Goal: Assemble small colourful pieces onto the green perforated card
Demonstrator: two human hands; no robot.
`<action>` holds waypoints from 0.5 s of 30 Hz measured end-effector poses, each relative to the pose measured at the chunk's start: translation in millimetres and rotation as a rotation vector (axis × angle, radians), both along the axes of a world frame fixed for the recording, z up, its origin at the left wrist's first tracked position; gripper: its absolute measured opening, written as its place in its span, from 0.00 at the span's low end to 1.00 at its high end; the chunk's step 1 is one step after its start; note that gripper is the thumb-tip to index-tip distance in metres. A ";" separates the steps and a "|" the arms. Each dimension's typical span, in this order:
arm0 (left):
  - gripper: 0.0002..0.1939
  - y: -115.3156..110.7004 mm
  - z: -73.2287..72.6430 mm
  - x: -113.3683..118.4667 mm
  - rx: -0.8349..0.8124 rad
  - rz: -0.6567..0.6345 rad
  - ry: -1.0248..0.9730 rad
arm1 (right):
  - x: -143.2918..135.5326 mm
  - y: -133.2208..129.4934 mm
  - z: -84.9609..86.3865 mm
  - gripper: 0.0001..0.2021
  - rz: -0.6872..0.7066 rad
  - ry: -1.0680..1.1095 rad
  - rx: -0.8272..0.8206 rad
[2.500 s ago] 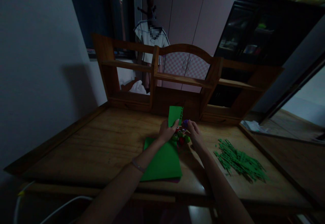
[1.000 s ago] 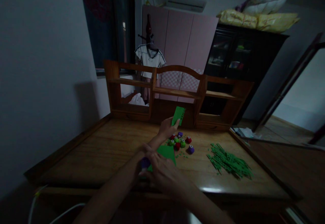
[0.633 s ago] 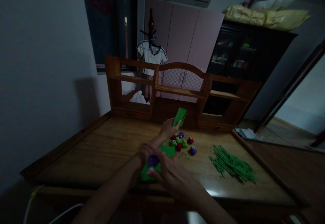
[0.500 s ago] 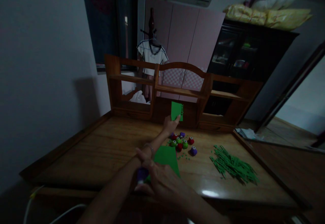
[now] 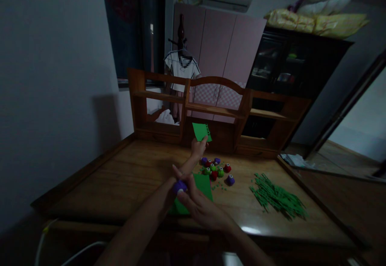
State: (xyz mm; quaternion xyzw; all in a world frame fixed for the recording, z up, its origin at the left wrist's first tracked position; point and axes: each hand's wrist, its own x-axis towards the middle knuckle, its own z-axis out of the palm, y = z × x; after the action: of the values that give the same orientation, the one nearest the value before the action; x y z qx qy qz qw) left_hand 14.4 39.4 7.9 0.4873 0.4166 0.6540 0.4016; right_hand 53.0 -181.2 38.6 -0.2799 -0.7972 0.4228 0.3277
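Note:
Stretched forward over the desk, my left hand (image 5: 199,147) pinches a green card (image 5: 201,131) with a row of notches along its right edge. Nearer to me, my right hand (image 5: 197,203) closes round a small purple craft punch (image 5: 180,186) with a white button, beside my left forearm. Under and behind that hand a larger green sheet (image 5: 202,184) lies flat on the desk, partly hidden. Beyond it sit several more small punches (image 5: 214,174), red, green and purple, amid tiny green paper bits (image 5: 219,186).
A heap of thin green paper strips (image 5: 279,197) lies on the right of the wooden desk (image 5: 120,177). The desk's raised shelf unit (image 5: 215,107) stands along the back. A white cable (image 5: 86,250) hangs by the front left corner.
My left hand and the green card have shifted left, and the card tilts more. The right hand has risen slightly with the purple punch, which shows more clearly. The view has shifted a little.

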 end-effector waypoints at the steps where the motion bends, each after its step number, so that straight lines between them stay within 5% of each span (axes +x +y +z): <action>1: 0.16 -1.0 -1.2 -0.7 0.007 -0.001 0.013 | 0.9 3.1 -0.7 0.31 -0.012 0.006 0.010; 9: 0.19 -16.1 -12.3 -14.1 0.003 -0.044 0.097 | 29.2 27.3 -6.1 0.24 -0.169 0.042 -0.001; 15: 0.19 -23.0 -32.9 -17.7 0.003 -0.076 0.065 | 75.6 69.3 2.6 0.18 -0.559 0.239 0.103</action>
State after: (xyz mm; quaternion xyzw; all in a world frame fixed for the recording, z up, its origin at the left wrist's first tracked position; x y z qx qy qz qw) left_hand -3.3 16.5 -25.0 0.5245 0.4097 0.6227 0.4115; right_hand 128.6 -111.9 41.2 -0.4197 -0.6654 0.3053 0.5365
